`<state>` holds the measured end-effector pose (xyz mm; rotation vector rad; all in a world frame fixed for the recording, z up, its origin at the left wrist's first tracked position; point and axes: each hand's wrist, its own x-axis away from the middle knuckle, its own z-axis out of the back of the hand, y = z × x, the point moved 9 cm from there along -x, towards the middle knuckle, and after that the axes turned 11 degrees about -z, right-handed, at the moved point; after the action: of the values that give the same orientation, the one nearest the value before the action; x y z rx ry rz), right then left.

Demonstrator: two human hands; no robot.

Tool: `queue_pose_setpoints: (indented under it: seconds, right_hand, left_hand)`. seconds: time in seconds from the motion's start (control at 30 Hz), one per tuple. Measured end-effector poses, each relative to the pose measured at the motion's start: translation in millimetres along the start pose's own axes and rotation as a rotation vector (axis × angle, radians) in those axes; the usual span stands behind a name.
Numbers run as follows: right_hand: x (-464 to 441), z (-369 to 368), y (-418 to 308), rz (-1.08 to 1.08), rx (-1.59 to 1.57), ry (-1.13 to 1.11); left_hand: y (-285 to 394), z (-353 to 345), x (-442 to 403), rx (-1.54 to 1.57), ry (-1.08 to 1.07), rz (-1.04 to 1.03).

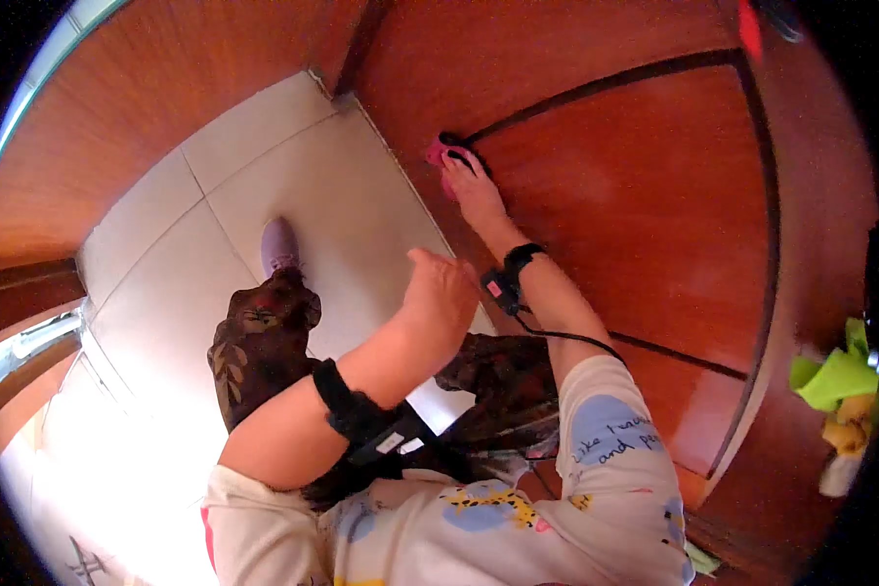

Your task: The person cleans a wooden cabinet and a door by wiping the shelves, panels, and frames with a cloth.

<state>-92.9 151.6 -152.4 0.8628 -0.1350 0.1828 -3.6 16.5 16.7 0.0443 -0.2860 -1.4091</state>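
My right hand (476, 193) reaches out to the reddish-brown wooden panel (635, 215) and presses a pink cloth (443, 156) against it, close to the end of a dark groove. The fingers lie over the cloth and cover part of it. Bent at the wrist, my left hand (441, 291) hangs in front of my body, apart from the panel. Its fingers look curled in, with the thumb sticking out, and I see nothing in them. Both forearms wear black straps with small devices, and a cable runs along the right arm.
Pale floor tiles (264, 156) lie between the panel and another wooden surface (195, 88) at the left. My shoe (279, 246) stands on the tiles. Bright green cloth (835, 379) and yellowish material (848, 425) are at the far right. Strong light washes out the lower left.
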Motion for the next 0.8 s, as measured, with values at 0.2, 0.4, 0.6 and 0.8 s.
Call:
queue_pose_setpoints:
  seconds: [0.2,0.4,0.6,0.8]
  right_hand:
    - [-8.8,-39.8,-54.4,0.153,0.016,-0.094]
    - [5.3,-52.9,-70.7,0.237,-0.011,-0.203]
    - [22.1,18.1,17.3,-0.045,0.052,-0.072]
    - [79.1,154.2,173.1,-0.459,-0.122,0.269]
  left_hand:
    - [-5.1,-3.1,5.1,0.074,-0.006,0.103]
    - [4.2,-10.3,-2.4,-0.02,0.048,0.071]
    - [18.8,-12.2,-3.7,-0.106,0.109,0.0]
    - [44.9,-26.0,-0.2,-0.071,0.073,-0.125]
